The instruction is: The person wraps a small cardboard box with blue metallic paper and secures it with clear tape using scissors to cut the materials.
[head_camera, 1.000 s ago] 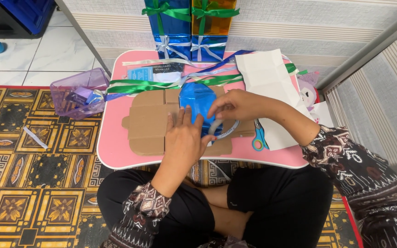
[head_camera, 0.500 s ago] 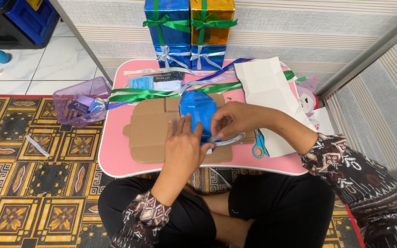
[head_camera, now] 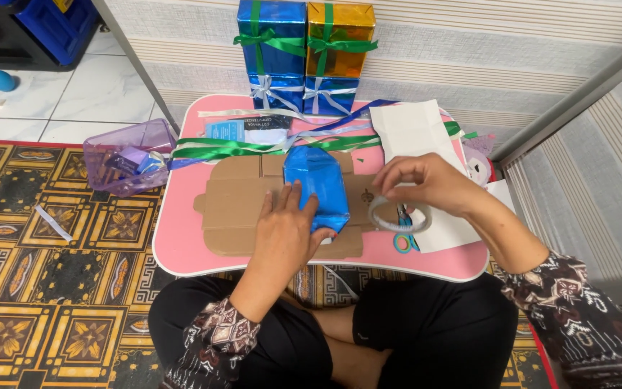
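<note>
A wrapped box (head_camera: 316, 186) lay on flattened cardboard (head_camera: 242, 209) at the table's (head_camera: 181, 252) centre, a tape roll (head_camera: 396, 215) at three o'clock, stacked gift boxes (head_camera: 304, 50) at twelve.

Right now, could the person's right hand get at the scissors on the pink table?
Probably yes. The right hand hovers just above the scissors, but it holds a roll of tape, so it would likely have to set that down first. Nothing else blocks the way.

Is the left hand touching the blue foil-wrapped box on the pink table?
Touching. The head view shows the left hand lying flat on the cardboard sheet, its thumb and fingers pressed against the side of the blue foil-wrapped box, with no gap between them.
</note>
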